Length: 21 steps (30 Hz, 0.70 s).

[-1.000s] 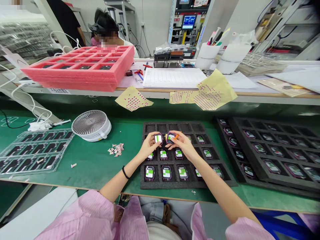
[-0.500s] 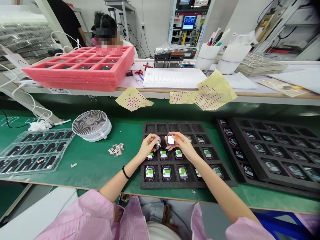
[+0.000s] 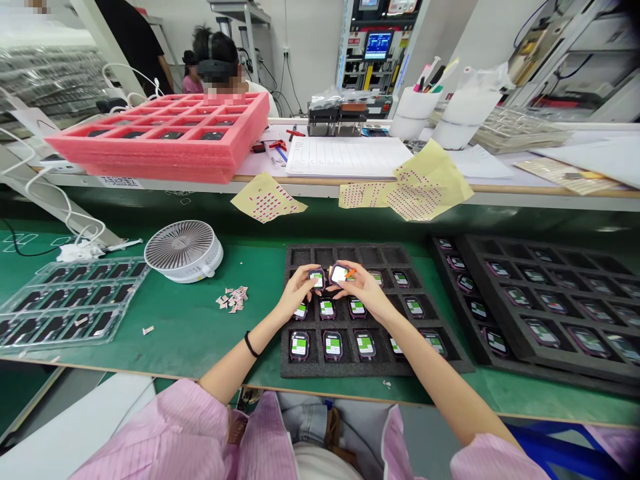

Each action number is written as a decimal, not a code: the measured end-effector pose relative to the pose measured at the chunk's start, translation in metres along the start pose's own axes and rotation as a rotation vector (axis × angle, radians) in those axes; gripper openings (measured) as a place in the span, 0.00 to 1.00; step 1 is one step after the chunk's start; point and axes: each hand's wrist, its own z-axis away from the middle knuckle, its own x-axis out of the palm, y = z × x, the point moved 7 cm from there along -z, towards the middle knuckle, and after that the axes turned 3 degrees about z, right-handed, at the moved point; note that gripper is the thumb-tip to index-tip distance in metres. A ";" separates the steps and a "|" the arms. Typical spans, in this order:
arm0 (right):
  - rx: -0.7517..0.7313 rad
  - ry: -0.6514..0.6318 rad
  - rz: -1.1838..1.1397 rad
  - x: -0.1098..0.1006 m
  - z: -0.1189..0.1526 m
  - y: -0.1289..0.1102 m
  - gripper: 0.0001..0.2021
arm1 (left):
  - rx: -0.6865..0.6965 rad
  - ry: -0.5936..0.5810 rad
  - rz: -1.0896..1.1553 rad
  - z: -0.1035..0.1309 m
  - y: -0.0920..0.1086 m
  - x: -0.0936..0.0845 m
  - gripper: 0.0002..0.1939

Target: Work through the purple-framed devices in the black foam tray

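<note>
My left hand (image 3: 296,291) grips a purple-framed smartwatch body (image 3: 317,279), its lit screen showing green and white. Close beside it, my right hand (image 3: 363,288) has its fingers closed on a second smartwatch body (image 3: 339,274) with a mostly white screen. A small orange item (image 3: 350,273) shows at the right fingers; what it is I cannot make out. Both hands are over a black foam tray (image 3: 320,370), whose pockets hold several similar watch bodies, such as the lit one (image 3: 333,345) in the near row. My hands partly cover the row behind.
More black foam trays (image 3: 505,363) with watch bodies are stacked at right. On the left stand a round white fan (image 3: 184,250), scattered small pieces (image 3: 233,299) and a clear tray (image 3: 120,327) of dark parts. A shelf with a pink foam tray (image 3: 220,160) runs across the back.
The left watch has turned so its screen now faces up into view. The right watch has tilted and shifted slightly left and away from me.
</note>
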 end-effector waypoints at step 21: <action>0.036 0.088 0.065 -0.004 0.002 -0.008 0.19 | -0.006 0.043 -0.022 0.001 0.001 -0.002 0.18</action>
